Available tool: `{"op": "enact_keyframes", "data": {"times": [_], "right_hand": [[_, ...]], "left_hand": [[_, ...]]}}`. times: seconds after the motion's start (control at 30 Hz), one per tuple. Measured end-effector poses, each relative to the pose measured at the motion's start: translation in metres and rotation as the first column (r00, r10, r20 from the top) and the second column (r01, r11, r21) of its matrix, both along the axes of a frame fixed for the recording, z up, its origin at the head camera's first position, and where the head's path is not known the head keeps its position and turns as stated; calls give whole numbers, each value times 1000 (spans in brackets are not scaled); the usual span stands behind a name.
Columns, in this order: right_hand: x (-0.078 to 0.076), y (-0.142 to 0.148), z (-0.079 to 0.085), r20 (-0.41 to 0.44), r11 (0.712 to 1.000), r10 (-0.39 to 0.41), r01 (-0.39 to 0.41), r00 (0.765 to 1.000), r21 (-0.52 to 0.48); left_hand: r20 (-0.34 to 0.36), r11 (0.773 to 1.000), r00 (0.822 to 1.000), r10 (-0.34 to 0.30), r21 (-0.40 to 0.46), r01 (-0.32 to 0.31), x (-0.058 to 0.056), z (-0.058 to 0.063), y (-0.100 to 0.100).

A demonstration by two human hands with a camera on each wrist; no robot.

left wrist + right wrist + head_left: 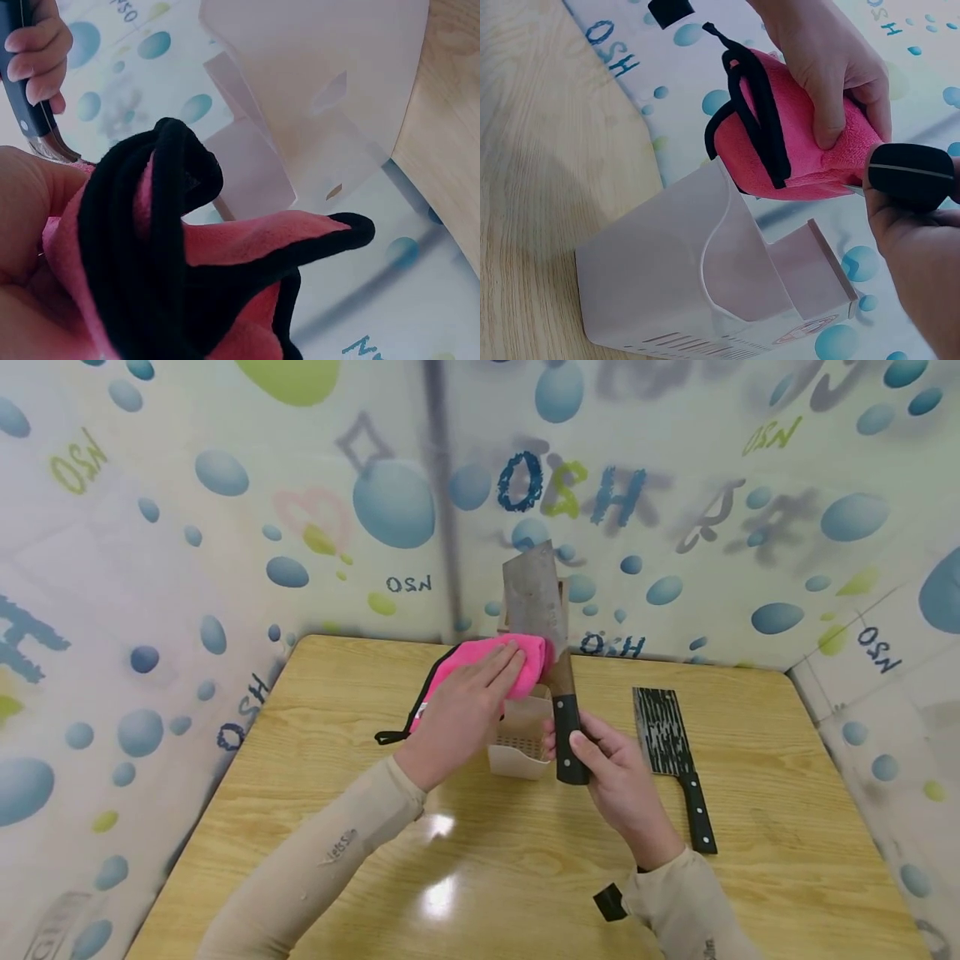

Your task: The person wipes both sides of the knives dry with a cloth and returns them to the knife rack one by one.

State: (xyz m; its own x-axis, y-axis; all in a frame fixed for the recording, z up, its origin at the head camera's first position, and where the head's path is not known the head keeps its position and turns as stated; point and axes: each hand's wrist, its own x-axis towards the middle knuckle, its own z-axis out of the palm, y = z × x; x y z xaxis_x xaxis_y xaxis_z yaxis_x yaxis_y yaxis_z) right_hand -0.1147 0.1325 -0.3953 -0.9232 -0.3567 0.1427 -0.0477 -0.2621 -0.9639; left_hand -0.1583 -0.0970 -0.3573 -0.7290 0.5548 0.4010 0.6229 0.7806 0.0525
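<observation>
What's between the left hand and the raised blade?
A pink cloth: the head view shows the left hand on it, and the cloth against the raised blade.

Beyond the back edge of the yellowish wood-grain table (pixel 750 735), the pale wall covering printed with blue and green drops (pixel 240 410) carries large characters (pixel 568 487): a blue O, a green 2, a blue H. Small blue O-2-H lettering (pixel 243 710) repeats beyond the left edge; another small blue set (pixel 877 649) lies beyond the right edge, its middle character like an S. The beige fabric left sleeve (pixel 367 806) appears to read "LetsSlim"; the beige fabric right sleeve (pixel 675 893) shows partial lettering. The white plastic box (pixel 652 277) bears a red mark (pixel 808 329), illegible; so is the white tag (pixel 421 710) on the pink, black-edged cloth (pixel 447 670).
</observation>
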Motion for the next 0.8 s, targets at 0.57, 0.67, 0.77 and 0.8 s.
{"op": "enact_keyframes", "data": {"times": [0.57, 0.67, 0.77, 0.8], "right_hand": [[2, 4, 1, -19, 999, 40, -40, 999, 32], [3, 3, 2, -15, 998, 47, -47, 999, 36], [3, 2, 2, -15, 998, 53, -52, 998, 45], [3, 1, 3, -14, 997, 54, -54, 998, 49]], "left_hand": [[-27, 999, 999, 25, 26, -24, -14, 9, -3], [-29, 999, 999, 25, 44, -24, -17, 11, -6], [-32, 998, 999, 33, 53, -31, -19, 13, -9], [-35, 998, 999, 37, 54, -35, -20, 14, -10]]}}
